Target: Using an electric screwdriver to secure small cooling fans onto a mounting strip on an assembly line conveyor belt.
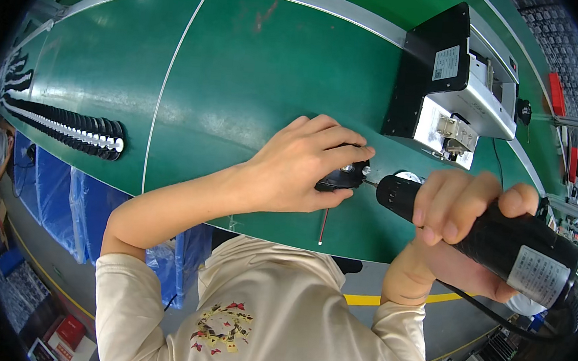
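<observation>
Holding a small black part [329, 182] over the tabletop [244, 61], toward its near edge: left hand [307, 160], grip closed round it. Right hand's [464, 211] grip wraps a black driver [505, 241]. My guess: bit [371, 183] could skid if the part tilts; red wire [324, 227] could snag. Machine [425, 89] by right edge; blue sheeting [57, 193], yellow-striped floor [370, 275] below.

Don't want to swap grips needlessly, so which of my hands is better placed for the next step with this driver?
Probably your right hand: it grips the black power driver, whose bit points toward the small black part. Your left hand is occupied holding that part.
</observation>
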The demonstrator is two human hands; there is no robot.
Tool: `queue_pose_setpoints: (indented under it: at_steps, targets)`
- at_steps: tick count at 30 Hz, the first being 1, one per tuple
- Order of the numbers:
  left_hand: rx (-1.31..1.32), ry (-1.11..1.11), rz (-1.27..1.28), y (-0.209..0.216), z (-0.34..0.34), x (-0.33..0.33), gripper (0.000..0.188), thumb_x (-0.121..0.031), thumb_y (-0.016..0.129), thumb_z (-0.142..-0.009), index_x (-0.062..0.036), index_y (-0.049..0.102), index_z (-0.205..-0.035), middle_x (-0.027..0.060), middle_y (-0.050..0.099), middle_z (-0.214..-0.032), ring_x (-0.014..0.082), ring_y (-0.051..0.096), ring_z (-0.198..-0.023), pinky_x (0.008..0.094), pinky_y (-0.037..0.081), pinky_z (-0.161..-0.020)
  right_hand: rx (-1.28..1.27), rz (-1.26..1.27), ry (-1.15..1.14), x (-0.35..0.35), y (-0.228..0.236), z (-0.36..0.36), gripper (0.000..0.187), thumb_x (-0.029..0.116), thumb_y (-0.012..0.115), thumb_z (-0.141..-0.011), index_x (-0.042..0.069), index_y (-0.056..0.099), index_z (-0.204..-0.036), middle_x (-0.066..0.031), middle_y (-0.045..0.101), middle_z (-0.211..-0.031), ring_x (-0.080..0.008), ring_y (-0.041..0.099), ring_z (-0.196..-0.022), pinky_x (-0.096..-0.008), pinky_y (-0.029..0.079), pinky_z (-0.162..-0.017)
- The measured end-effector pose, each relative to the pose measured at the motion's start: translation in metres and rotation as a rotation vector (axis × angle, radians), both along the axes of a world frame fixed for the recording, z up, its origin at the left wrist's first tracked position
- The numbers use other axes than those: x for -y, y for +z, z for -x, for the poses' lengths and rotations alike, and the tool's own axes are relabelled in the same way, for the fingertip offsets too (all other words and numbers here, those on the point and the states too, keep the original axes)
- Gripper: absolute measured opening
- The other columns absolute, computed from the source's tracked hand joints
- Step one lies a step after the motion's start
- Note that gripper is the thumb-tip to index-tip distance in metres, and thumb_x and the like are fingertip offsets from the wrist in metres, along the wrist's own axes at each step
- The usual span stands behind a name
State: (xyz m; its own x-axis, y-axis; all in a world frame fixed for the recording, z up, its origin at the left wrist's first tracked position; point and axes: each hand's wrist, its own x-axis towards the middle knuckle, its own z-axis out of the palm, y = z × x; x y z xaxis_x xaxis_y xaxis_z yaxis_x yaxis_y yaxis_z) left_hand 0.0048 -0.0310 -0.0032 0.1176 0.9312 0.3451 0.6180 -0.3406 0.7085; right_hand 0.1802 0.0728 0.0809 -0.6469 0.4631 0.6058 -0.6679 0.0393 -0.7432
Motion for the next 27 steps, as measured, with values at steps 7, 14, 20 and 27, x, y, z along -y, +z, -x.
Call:
queue_pose_setpoints:
  at_steps: [7,14,20,27]
  targets:
    - [-0.136,0.080,-0.002,0.001,-0.018,0.002,0.053,-0.021,0.080,-0.065,-0.0094,0.058,-0.112,0.0059,0.060,-0.118,0.0267,0.055,-0.107,0.0391,0.042,-0.083,-0.025,0.013,-0.089,0.002,0.024,-0.006,0.064,0.056,0.064,-0.082,0.009,0.048,-0.122,-0.0046,0.054,-0.075,-0.0151,0.056,-0.057,-0.0296,0.046,-0.054]
    - [-0.141,0.131,-0.081,-0.009,-0.025,0.000,0.051,-0.016,0.079,-0.064,-0.0078,0.056,-0.108,0.0063,0.061,-0.114,0.0279,0.055,-0.107,0.0401,0.043,-0.084,-0.018,0.020,-0.072,0.002,0.025,-0.012,0.067,0.064,0.062,-0.080,0.010,0.049,-0.118,-0.0037,0.053,-0.073,-0.0144,0.055,-0.056,-0.0289,0.046,-0.054]
    - [-0.138,0.115,-0.076,-0.008,-0.027,-0.002,0.051,-0.013,0.077,-0.062,-0.0070,0.056,-0.108,0.0069,0.061,-0.112,0.0290,0.055,-0.106,0.0412,0.044,-0.084,-0.025,0.033,-0.111,0.004,0.026,-0.012,0.070,0.067,0.060,-0.080,0.008,0.048,-0.116,-0.0045,0.054,-0.072,-0.0149,0.055,-0.054,-0.0295,0.047,-0.055]
    - [-0.150,0.109,-0.071,-0.009,-0.029,-0.003,0.057,-0.013,0.076,-0.059,-0.0062,0.054,-0.111,0.0073,0.059,-0.113,0.0298,0.054,-0.106,0.0413,0.044,-0.084,0.012,0.007,-0.016,-0.003,0.022,-0.011,0.071,0.065,0.060,-0.080,0.005,0.047,-0.116,-0.0062,0.054,-0.073,-0.0166,0.055,-0.054,-0.0314,0.046,-0.055]
